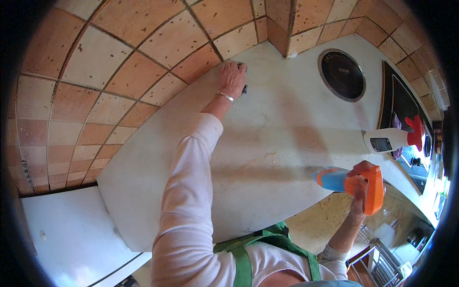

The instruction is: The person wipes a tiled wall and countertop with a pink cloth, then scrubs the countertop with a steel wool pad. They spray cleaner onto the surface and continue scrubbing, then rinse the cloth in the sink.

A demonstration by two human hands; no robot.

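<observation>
My left hand (231, 79) presses a dark scrubbing pad (244, 88) onto the pale worktop (251, 143) near its tiled back edge. Most of the pad is hidden beneath my fingers. In my right hand (358, 193) is a spray bottle (333, 179) with blue liquid and an orange trigger head, held near the front edge of the worktop. Brownish smears and marks show on the surface between my hands. A white spray bottle (385, 140) with a red trigger head stands beyond my right hand.
A round black disc (341, 75) with a metal rim sits at the back right. Further right is a black glass panel (398, 97) with a purple cloth (396, 123). Tiled walls (172, 43) border the back; a white appliance (75, 229) stands lower left, a metal-framed rack (380, 258) lower right.
</observation>
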